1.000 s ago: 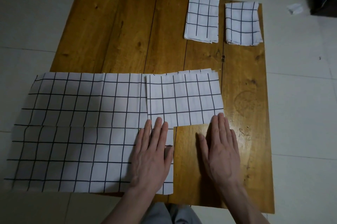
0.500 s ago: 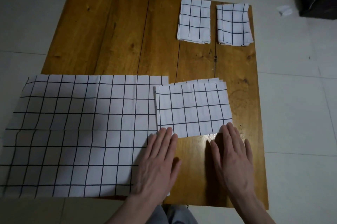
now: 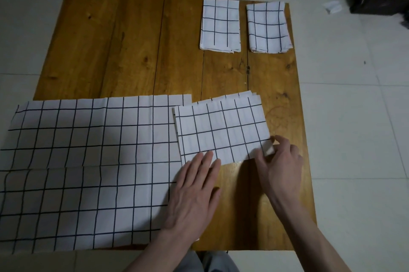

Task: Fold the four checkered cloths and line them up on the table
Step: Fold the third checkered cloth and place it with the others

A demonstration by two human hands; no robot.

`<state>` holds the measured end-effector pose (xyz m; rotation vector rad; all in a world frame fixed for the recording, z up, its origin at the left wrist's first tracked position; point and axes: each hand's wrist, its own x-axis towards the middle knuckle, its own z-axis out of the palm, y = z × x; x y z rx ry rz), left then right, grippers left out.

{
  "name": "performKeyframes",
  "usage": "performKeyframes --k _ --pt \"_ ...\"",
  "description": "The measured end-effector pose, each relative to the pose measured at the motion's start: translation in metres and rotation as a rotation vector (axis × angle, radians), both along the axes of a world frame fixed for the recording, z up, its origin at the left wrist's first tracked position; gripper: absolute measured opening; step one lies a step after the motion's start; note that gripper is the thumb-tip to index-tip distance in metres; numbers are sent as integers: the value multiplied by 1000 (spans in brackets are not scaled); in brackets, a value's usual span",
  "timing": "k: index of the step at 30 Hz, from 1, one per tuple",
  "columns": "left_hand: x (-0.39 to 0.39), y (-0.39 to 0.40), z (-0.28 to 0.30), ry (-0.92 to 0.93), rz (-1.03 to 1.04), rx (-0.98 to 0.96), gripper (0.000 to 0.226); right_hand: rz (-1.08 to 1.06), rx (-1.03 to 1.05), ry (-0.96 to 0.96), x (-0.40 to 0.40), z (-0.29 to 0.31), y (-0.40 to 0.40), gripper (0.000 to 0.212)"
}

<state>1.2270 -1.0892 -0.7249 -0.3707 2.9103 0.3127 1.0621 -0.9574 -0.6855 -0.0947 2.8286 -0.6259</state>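
Our right-hand fingers (image 3: pixel 263 154) are curled on the near right corner of the half-folded checkered cloth (image 3: pixel 221 130), pinching it up off the bench (image 3: pixel 132 50); the right hand (image 3: pixel 281 167) sits just beside that edge. Our left hand (image 3: pixel 194 192) lies flat with straight fingers, its tips pressing the same cloth's near edge while the palm rests on the unfolded checkered cloth (image 3: pixel 84 161), which spreads over the left of the bench and hangs past its left edge. The half-folded cloth overlaps the right edge of that big one. Two finished folded cloths (image 3: pixel 220 26) (image 3: pixel 269 27) lie side by side, apart, at the far right corner.

We judge the fabric light, thin and limp, with several loose layers fanned at the far right corner, so it will slide and splay if lifted by one layer only. The pinch should take all layers at the corner together, with the flat hand pinning the fold line. Two cloths look done; this third seems to need one more fold, and the fourth is untouched.
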Motion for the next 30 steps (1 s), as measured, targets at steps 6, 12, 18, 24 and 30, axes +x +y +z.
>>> performKeyframes --k 6,12,18,24,30 --pt "0 1 0 -3 13 9 64 -4 -58 -91 -14 3 -1 48" --pt "0 1 2 3 13 2 64 -92 -425 -178 -6 4 -1 22" --pt "0 2 2 0 13 7 65 -114 -587 -169 9 5 0 3" --pt "3 -3 5 14 -11 8 66 -108 -660 -151 25 19 -8 19" --pt "20 -9 11 58 188 -31 72 -15 -672 -80 46 31 -26 34"
